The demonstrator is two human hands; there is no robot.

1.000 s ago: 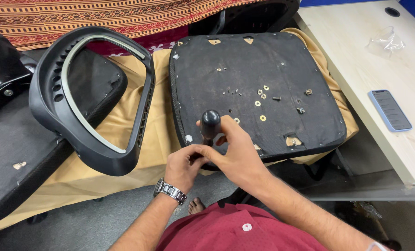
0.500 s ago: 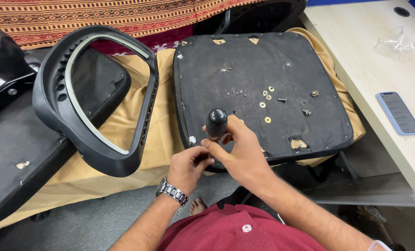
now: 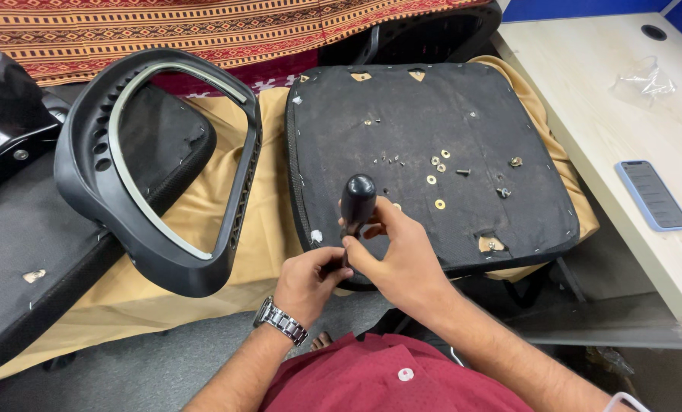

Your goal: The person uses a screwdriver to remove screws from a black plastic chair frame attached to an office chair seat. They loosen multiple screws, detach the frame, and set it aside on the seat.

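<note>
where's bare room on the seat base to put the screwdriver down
Free: the upper-left of the seat base, between its left edge and the loose washers. Also the desk between plastic bag and phone. Crowded: the centre-right hardware, and the near edge under both hands.

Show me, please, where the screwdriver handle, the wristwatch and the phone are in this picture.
screwdriver handle (image 3: pixel 357 195), head view, on its rounded black top.
wristwatch (image 3: pixel 281 321), head view, on the metal band.
phone (image 3: pixel 651 194), head view, on the middle of its screen.

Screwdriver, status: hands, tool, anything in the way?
Right hand grips black screwdriver handle; left hand pinches its shaft. Tip hidden at seat base front edge. Loose washers beyond, not blocking.
</note>
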